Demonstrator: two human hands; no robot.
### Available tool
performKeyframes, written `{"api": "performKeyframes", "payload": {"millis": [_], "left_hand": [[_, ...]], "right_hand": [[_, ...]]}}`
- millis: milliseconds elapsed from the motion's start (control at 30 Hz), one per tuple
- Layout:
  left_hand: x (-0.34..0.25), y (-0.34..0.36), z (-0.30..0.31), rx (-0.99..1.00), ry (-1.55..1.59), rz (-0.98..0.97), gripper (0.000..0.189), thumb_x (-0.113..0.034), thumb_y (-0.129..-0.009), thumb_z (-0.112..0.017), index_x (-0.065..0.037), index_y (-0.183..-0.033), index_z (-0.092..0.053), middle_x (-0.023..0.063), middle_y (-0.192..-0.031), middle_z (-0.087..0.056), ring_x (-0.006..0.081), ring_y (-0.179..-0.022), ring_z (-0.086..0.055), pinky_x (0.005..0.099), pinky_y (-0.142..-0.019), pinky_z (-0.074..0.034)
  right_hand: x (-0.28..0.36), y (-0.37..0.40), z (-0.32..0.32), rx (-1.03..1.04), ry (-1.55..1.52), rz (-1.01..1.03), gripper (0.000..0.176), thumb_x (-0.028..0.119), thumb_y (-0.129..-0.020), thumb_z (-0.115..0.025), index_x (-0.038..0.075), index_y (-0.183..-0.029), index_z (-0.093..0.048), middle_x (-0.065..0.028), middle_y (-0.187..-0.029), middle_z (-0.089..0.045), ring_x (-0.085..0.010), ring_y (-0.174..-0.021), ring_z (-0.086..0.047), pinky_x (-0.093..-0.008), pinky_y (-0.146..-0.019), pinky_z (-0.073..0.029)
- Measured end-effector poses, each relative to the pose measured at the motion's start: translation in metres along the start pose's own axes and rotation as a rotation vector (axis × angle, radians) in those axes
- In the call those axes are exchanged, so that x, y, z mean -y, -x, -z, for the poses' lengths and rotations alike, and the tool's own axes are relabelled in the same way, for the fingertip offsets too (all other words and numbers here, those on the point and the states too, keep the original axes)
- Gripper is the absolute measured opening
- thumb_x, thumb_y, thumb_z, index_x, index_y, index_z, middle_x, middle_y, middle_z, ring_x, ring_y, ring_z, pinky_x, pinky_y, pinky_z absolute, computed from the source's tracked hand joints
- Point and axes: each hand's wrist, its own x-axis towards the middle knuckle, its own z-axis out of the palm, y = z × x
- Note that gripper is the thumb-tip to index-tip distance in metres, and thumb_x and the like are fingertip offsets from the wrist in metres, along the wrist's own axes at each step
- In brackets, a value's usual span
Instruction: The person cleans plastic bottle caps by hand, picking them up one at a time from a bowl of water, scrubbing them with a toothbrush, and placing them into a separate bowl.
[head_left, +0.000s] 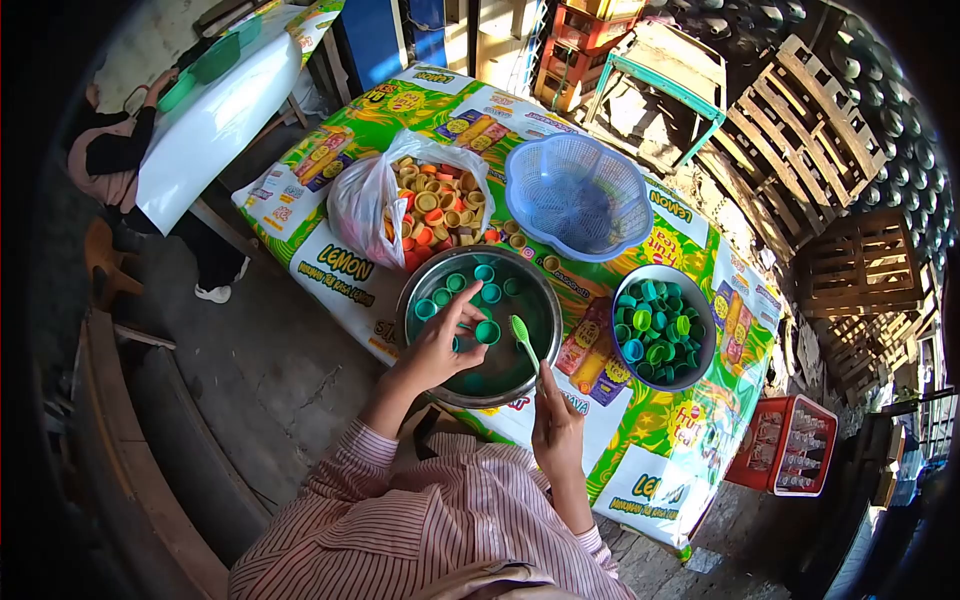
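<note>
A steel basin (420,280) of water holds several floating green bottle caps. My left hand (440,345) reaches into it and pinches one green cap (487,331) between thumb and fingers. My right hand (555,425) grips a green toothbrush (524,338) whose head points toward that cap. A smaller steel bowl (706,318) to the right is filled with green and blue caps.
A clear plastic bag (365,200) of orange, red and yellow caps lies behind the basin. A blue plastic strainer basket (520,190) sits at the back. The table wears a printed lemon-drink cover (345,265). Wooden pallets (800,130) and a red crate (790,445) stand right. A seated person (115,155) is far left.
</note>
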Motion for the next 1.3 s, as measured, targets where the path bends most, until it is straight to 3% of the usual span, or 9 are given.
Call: {"api": "performKeyframes", "payload": {"millis": [133, 267, 433, 567, 733, 833, 933, 1000, 1300], "left_hand": [[0.005, -0.001, -0.002, -0.026, 0.051, -0.184, 0.083, 0.002, -0.071, -0.066, -0.007, -0.137, -0.017, 0.0108, -0.100, -0.048, 0.0178, -0.091, -0.058, 0.0272, -0.079, -0.051], [0.012, 0.001, -0.008, -0.049, 0.286, -0.088, 0.081, 0.001, -0.071, -0.068, -0.007, -0.135, -0.020, 0.0111, -0.101, -0.048, 0.0189, -0.095, -0.057, 0.0295, -0.082, -0.050], [0.018, 0.001, -0.009, -0.043, 0.713, 0.077, 0.058, 0.000, -0.083, -0.057, -0.006, -0.131, -0.026, 0.0129, -0.111, -0.048, 0.0202, -0.101, -0.055, 0.0325, -0.086, -0.049], [0.020, 0.001, -0.009, 0.048, 0.617, 0.103, 0.045, 0.000, -0.088, -0.050, -0.005, -0.128, -0.030, 0.0156, -0.119, -0.045, 0.0195, -0.106, -0.053, 0.0344, -0.089, -0.048], [0.031, 0.003, -0.007, 0.087, 0.604, 0.171, 0.031, -0.006, -0.092, -0.045, -0.001, -0.122, -0.040, 0.0096, -0.121, -0.045, 0.0139, -0.106, -0.052, 0.0317, -0.088, -0.049], [0.029, 0.003, -0.010, 0.055, 0.586, 0.186, 0.024, -0.011, -0.093, -0.044, -0.001, -0.115, -0.049, 0.0044, -0.109, -0.051, 0.0082, -0.094, -0.054, 0.0274, -0.084, -0.051], [0.027, 0.002, -0.008, 0.017, 0.469, 0.196, 0.022, -0.015, -0.094, -0.045, -0.003, -0.109, -0.054, -0.0005, -0.086, -0.053, 0.0040, -0.075, -0.053, 0.0205, -0.068, -0.051], [0.031, 0.003, -0.007, 0.034, 0.285, 0.229, 0.024, -0.023, -0.095, -0.044, -0.005, -0.105, -0.057, -0.0049, -0.069, -0.045, 0.0026, -0.062, -0.047, 0.0182, -0.053, -0.042], [0.027, 0.004, -0.011, -0.032, 0.337, 0.472, 0.034, -0.037, -0.095, -0.040, -0.006, -0.084, -0.051, -0.0038, -0.063, -0.041, 0.0046, -0.057, -0.046, 0.0211, -0.050, -0.038]], "right_hand": [[-0.004, -0.001, -0.004, 0.064, -0.001, 0.011, 0.052, 0.000, -0.083, -0.053, 0.015, -0.132, -0.042, -0.0157, -0.071, -0.057, -0.0302, -0.059, -0.057, -0.0355, -0.056, -0.045], [-0.001, -0.001, -0.007, 0.104, -0.045, -0.009, 0.052, 0.000, -0.083, -0.053, 0.015, -0.132, -0.042, -0.0169, -0.072, -0.058, -0.0318, -0.061, -0.059, -0.0364, -0.057, -0.045], [0.003, 0.003, -0.006, 0.038, -0.053, 0.019, 0.051, 0.001, -0.083, -0.053, 0.015, -0.131, -0.043, -0.0164, -0.071, -0.057, -0.0315, -0.059, -0.058, -0.0371, -0.056, -0.045], [-0.001, 0.004, -0.012, 0.042, 0.036, -0.010, 0.052, 0.001, -0.083, -0.054, 0.017, -0.131, -0.044, -0.0137, -0.065, -0.054, -0.0300, -0.053, -0.055, -0.0389, -0.051, -0.043], [0.003, 0.004, -0.010, 0.127, 0.205, 0.004, 0.052, -0.002, -0.081, -0.053, 0.015, -0.129, -0.046, -0.0153, -0.064, -0.054, -0.0293, -0.053, -0.055, -0.0389, -0.052, -0.043], [-0.006, 0.004, -0.013, 0.047, 0.223, -0.008, 0.055, 0.004, -0.081, -0.055, 0.024, -0.131, -0.044, -0.0103, -0.064, -0.054, -0.0271, -0.049, -0.054, -0.0411, -0.047, -0.042], [-0.004, 0.007, -0.016, 0.110, 0.251, 0.053, 0.055, 0.004, -0.081, -0.055, 0.025, -0.131, -0.044, -0.0092, -0.064, -0.054, -0.0269, -0.049, -0.054, -0.0405, -0.046, -0.042], [-0.007, 0.004, -0.015, 0.094, 0.259, 0.048, 0.055, 0.005, -0.081, -0.055, 0.025, -0.131, -0.044, -0.0090, -0.065, -0.054, -0.0268, -0.049, -0.054, -0.0402, -0.045, -0.042], [0.001, 0.003, -0.013, 0.108, 0.297, 0.017, 0.052, 0.002, -0.080, -0.057, 0.022, -0.128, -0.049, -0.0104, -0.062, -0.053, -0.0252, -0.051, -0.054, -0.0380, -0.050, -0.042]]}}
